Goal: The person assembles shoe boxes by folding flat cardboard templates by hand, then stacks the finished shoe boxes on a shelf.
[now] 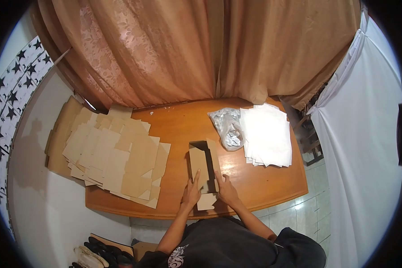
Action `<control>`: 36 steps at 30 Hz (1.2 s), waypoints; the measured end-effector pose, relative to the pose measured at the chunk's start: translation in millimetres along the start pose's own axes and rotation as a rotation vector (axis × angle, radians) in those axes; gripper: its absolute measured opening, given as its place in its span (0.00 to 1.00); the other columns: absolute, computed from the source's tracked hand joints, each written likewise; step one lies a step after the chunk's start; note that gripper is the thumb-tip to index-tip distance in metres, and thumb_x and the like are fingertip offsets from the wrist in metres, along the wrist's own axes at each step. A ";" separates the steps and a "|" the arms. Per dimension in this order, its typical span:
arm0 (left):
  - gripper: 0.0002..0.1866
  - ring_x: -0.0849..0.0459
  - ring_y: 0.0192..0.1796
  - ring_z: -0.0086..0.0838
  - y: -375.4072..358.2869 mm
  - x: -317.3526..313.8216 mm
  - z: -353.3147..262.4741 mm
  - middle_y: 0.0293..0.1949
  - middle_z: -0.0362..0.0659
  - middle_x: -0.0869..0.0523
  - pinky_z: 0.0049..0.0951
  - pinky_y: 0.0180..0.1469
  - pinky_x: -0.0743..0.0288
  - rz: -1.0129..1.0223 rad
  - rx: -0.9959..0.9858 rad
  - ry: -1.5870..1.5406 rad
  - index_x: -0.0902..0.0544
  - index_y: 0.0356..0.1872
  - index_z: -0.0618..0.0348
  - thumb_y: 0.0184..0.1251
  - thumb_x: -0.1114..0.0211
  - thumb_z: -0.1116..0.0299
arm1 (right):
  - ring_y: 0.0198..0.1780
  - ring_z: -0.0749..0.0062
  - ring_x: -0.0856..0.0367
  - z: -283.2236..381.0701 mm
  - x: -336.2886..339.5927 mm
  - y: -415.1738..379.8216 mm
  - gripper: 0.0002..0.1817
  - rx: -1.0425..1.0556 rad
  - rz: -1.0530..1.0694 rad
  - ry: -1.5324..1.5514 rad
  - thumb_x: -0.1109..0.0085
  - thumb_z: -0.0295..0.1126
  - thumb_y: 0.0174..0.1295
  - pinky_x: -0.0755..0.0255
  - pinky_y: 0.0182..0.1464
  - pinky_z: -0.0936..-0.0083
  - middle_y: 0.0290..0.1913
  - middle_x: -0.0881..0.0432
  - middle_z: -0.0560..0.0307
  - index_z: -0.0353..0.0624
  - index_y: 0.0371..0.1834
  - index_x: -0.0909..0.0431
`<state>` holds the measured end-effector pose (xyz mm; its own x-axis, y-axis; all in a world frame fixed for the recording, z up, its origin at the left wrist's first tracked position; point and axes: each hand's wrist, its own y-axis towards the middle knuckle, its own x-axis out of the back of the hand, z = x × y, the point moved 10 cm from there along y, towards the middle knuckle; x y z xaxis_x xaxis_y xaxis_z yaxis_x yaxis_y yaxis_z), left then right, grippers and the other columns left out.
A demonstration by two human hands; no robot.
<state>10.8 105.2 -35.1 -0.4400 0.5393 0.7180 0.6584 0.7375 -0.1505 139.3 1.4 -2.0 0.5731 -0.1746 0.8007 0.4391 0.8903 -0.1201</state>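
Observation:
A long, narrow cardboard box [200,164] stands near the front edge of the wooden table, its top open and its inside dark. At the end nearest me, an end flap [206,202] hangs outward. My left hand [191,193] grips the box's left wall, fingers pointing forward along it. On the opposite side, my right hand [227,190] holds the right wall, with a finger up along its edge. The undersides of both hands are hidden.
Flat cardboard blanks [107,156] lie in a broad, overlapping pile on the left of the table [178,120]. Toward the back right are a clear plastic bag [228,129] with silvery contents and a stack of white sheets [268,136]. Brown curtains [165,49] hang behind.

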 end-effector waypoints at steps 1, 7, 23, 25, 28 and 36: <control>0.49 0.23 0.60 0.67 0.2 -8.5 3.9 0.64 0.69 0.31 0.57 0.60 0.24 0.069 0.024 0.073 0.55 0.81 0.25 0.68 0.39 0.79 | 0.61 0.26 0.27 -1.3 -10.7 -0.6 0.57 -0.035 0.060 -0.015 0.38 0.17 0.49 0.23 0.56 0.47 0.68 0.38 0.27 0.62 0.83 0.55; 0.49 0.25 0.62 0.68 9.7 -8.7 15.9 0.64 0.69 0.31 0.56 0.62 0.24 0.106 0.025 0.022 0.54 0.81 0.23 0.68 0.33 0.69 | 0.59 0.23 0.26 4.8 -9.1 3.5 0.55 -0.037 0.031 -0.022 0.37 0.18 0.50 0.22 0.56 0.47 0.69 0.41 0.24 0.61 0.83 0.53; 0.38 0.37 0.73 0.63 41.1 10.9 5.9 0.73 0.64 0.38 0.56 0.72 0.38 -0.142 -0.209 0.048 0.43 0.79 0.45 0.72 0.36 0.56 | 0.71 0.33 0.36 12.7 -7.1 7.8 0.59 0.175 0.133 -0.022 0.26 0.31 0.47 0.32 0.70 0.51 0.82 0.56 0.38 0.47 0.82 0.54; 0.38 0.39 0.74 0.60 69.6 22.6 -0.2 0.74 0.60 0.39 0.55 0.73 0.39 -0.157 -0.292 0.073 0.42 0.78 0.49 0.70 0.35 0.59 | 0.68 0.33 0.32 8.7 -13.5 5.5 0.59 0.186 0.100 -0.040 0.25 0.31 0.48 0.29 0.67 0.51 0.83 0.56 0.41 0.49 0.82 0.55; 0.40 0.41 0.76 0.57 116.3 43.1 -29.4 0.78 0.53 0.42 0.53 0.74 0.39 -0.123 -0.354 0.127 0.42 0.77 0.53 0.67 0.32 0.62 | 0.65 0.33 0.29 7.8 -11.2 6.5 0.60 0.201 0.076 -0.068 0.24 0.31 0.48 0.27 0.65 0.51 0.83 0.55 0.43 0.52 0.83 0.56; 0.58 0.46 0.79 0.52 169.0 42.2 -26.8 0.83 0.47 0.57 0.54 0.77 0.41 0.096 -0.196 0.257 0.51 0.81 0.47 0.52 0.20 0.65 | 0.66 0.32 0.29 4.1 -16.9 8.2 0.58 0.181 0.150 -0.147 0.25 0.43 0.52 0.28 0.65 0.49 0.82 0.53 0.40 0.50 0.83 0.55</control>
<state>119.8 241.6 -12.0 -0.2178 0.4641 0.8586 0.8054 0.5824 -0.1105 130.4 13.4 -14.1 0.5103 0.0155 0.8599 0.2191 0.9645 -0.1474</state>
